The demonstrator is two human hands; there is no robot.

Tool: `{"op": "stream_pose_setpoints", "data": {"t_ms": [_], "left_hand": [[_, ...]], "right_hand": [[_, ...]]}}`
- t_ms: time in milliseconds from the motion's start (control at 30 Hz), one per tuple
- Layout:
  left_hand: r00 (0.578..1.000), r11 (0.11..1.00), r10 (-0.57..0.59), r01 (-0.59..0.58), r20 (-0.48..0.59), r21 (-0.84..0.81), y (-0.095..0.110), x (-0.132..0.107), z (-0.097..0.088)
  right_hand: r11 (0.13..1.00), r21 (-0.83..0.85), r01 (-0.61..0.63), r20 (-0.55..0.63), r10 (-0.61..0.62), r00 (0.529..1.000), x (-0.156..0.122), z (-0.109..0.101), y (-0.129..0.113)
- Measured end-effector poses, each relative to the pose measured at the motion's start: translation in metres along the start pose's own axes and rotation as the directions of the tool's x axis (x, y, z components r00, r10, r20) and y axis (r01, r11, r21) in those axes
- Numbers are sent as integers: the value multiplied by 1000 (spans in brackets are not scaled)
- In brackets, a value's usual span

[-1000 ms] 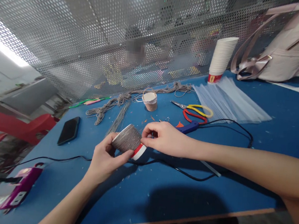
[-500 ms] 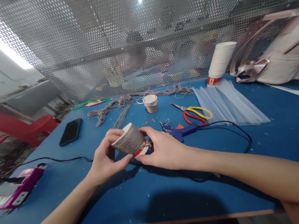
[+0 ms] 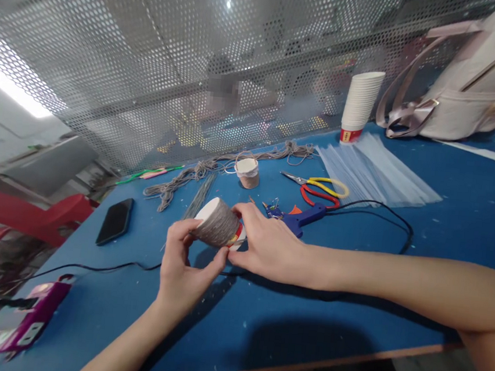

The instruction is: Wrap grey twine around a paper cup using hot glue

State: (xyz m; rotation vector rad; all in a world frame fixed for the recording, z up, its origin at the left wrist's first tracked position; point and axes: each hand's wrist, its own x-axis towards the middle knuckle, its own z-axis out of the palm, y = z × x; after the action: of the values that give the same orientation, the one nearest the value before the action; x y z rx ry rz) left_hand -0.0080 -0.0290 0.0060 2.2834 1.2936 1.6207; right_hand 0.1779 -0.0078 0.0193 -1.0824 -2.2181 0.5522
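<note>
A paper cup (image 3: 218,225) wrapped in grey-brown cord is held tilted above the blue table, its white open mouth toward the upper left. Near the base a band of red printed paper shows bare of cord. My left hand (image 3: 186,261) grips the cup at its mouth end, fingers by the rim and thumb below. Around the base end, the fingers of my right hand (image 3: 264,241) are closed; a bit of cord seems to run there, partly hidden. Just beyond my right hand lies a blue glue gun (image 3: 308,217).
Scissors (image 3: 322,187), a small finished-looking cup (image 3: 248,177) and bundled cord (image 3: 205,167) lie behind. Stacked paper cups (image 3: 363,103), translucent strips (image 3: 375,174) and a backpack (image 3: 456,106) stand back right. A phone (image 3: 115,220) and purple power strip (image 3: 31,319) are left; a black cable (image 3: 103,268) crosses the table.
The cup has turned a little in my hands, and its mouth now faces more upward. My left hand has shifted slightly right, its thumb moving closer to the base. The view has shifted slightly.
</note>
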Motion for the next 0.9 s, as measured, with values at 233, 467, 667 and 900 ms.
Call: {"op": "stream_pose_setpoints", "data": {"t_ms": [233, 467, 667, 900], "left_hand": [[973, 974, -225, 223, -59, -43, -4, 2, -3], [951, 950, -309, 308, -21, -51, -1, 4, -5], [951, 951, -308, 307, -7, -43, 2, 4, -5], [943, 943, -330, 328, -36, -48, -5, 7, -8]], "right_hand": [[991, -108, 73, 84, -64, 994, -5, -10, -8], [955, -222, 199, 81, -185, 979, -3, -24, -13], [965, -172, 196, 37, -192, 981, 1, -21, -9], [828, -22, 560, 426, -499, 754, -28, -34, -30]]}}
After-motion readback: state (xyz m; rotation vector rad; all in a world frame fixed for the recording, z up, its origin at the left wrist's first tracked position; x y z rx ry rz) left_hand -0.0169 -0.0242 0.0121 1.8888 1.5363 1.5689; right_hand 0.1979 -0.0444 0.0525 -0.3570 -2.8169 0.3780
